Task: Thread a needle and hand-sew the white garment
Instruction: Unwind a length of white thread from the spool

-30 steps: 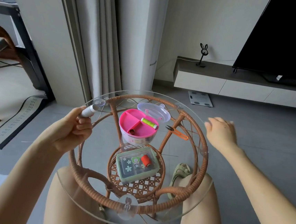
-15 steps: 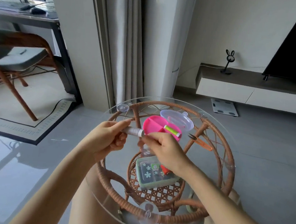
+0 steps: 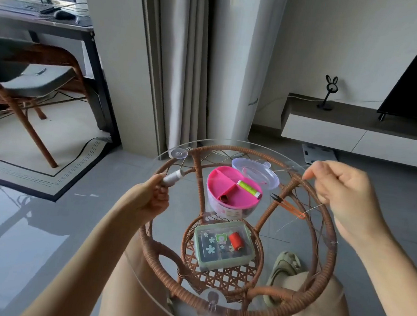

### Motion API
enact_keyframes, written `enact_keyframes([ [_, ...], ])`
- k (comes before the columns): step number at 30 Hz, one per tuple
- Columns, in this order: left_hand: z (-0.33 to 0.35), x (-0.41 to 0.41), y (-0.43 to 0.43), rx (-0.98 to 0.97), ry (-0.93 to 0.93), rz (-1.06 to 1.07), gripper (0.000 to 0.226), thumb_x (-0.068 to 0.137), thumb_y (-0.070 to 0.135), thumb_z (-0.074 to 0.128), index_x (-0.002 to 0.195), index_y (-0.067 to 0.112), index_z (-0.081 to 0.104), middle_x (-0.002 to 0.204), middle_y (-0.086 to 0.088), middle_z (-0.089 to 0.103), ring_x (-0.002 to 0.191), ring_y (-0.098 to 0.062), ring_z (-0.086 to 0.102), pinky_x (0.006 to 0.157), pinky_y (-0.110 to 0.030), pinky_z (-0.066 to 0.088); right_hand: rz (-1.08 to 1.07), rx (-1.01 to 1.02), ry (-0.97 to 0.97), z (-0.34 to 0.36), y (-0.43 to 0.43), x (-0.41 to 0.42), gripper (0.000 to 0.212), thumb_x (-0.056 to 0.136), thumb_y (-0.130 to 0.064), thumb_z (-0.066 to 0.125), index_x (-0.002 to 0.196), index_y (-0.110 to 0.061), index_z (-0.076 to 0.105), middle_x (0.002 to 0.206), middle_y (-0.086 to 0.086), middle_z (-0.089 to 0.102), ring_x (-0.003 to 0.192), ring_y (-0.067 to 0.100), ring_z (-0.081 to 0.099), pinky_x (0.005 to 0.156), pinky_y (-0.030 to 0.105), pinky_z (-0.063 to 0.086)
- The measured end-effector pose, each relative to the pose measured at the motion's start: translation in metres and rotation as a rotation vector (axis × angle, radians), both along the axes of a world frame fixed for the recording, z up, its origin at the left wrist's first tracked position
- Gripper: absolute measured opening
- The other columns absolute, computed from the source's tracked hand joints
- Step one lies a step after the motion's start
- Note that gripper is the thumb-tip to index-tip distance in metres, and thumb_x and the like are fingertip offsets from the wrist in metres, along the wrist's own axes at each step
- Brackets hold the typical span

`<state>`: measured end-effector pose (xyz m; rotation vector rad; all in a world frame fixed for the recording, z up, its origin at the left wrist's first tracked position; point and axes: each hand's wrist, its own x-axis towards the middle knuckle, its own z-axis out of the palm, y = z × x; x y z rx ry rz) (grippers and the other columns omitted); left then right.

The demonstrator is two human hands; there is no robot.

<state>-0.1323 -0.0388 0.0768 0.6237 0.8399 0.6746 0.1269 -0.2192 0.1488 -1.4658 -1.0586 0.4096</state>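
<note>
**Round glass tabletop** (image 3: 291,163) on a rattan frame (image 3: 330,233), seen from above. The left hand (image 3: 147,200) is held at the left rim, over bare grey floor. The right hand (image 3: 346,196) is raised above the far right rim, well apart from the left. Between them, room is left above a pink divided tray (image 3: 226,195), its clear lid (image 3: 254,171) and orange snips (image 3: 290,207). A green box (image 3: 221,248) is seen on the lower shelf through the glass.

The white thread spool (image 3: 173,178) is gripped at its lower end by the curled left fingers. Its top is tilted up and to the right, near a suction cup (image 3: 178,153). The right thumb and forefinger are pinched on a fine strand (image 3: 295,221), which trails below that hand. Whether it is run to the spool cannot be told.
</note>
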Motion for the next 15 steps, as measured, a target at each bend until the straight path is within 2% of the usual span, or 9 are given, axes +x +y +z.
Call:
enact_keyframes([
  [5, -0.022, -0.033, 0.027, -0.147, -0.001, 0.107, 0.032, 0.101, 0.022, 0.031, 0.07, 0.015, 0.037, 0.032, 0.008, 0.03, 0.021, -0.003, 0.028, 0.023, -0.01, 0.016, -0.284, -0.01, 0.011, -0.012, -0.008, 0.036, 0.033, 0.1, -0.017, 0.046, 0.071, -0.014, 0.061, 0.04, -0.011, 0.032, 0.041, 0.004, 0.024, 0.044, 0.021, 0.021],
  [9, -0.034, -0.05, 0.047, -0.189, 0.091, 0.242, 0.033, 0.102, 0.022, 0.03, 0.071, 0.013, 0.038, 0.028, 0.008, 0.03, 0.019, -0.002, 0.027, 0.022, -0.011, 0.018, -0.376, 0.015, 0.072, -0.017, -0.01, 0.05, 0.033, 0.1, -0.017, 0.046, 0.07, -0.015, 0.061, 0.038, -0.012, 0.031, 0.04, 0.004, 0.022, 0.042, 0.02, 0.019],
  [12, -0.044, -0.058, 0.063, -0.193, 0.088, 0.383, 0.029, 0.101, 0.022, 0.038, 0.074, 0.012, 0.041, 0.028, 0.006, 0.033, 0.021, -0.001, 0.031, 0.027, -0.008, 0.023, -0.434, 0.007, 0.078, -0.017, -0.008, 0.053, 0.034, 0.1, -0.019, 0.046, 0.07, -0.016, 0.061, 0.043, -0.013, 0.033, 0.043, 0.007, 0.023, 0.043, 0.021, 0.02],
  [14, -0.049, -0.063, 0.071, -0.169, 0.07, 0.43, 0.023, 0.101, 0.024, 0.038, 0.082, 0.013, 0.047, 0.032, 0.007, 0.042, 0.023, -0.001, 0.033, 0.029, -0.008, 0.024, -0.489, -0.024, 0.059, -0.018, -0.007, 0.054, 0.034, 0.099, -0.02, 0.046, 0.069, -0.016, 0.061, 0.051, -0.004, 0.036, 0.043, 0.007, 0.025, 0.044, 0.021, 0.022],
  [15, -0.051, -0.065, 0.073, -0.148, 0.061, 0.44, 0.02, 0.102, 0.023, 0.036, 0.092, 0.015, 0.051, 0.045, 0.008, 0.057, 0.024, 0.0, 0.033, 0.029, -0.008, 0.025, -0.529, -0.041, 0.054, -0.019, -0.007, 0.056, 0.034, 0.099, -0.019, 0.046, 0.068, -0.016, 0.06, 0.054, 0.0, 0.035, 0.043, 0.007, 0.026, 0.045, 0.02, 0.023],
])
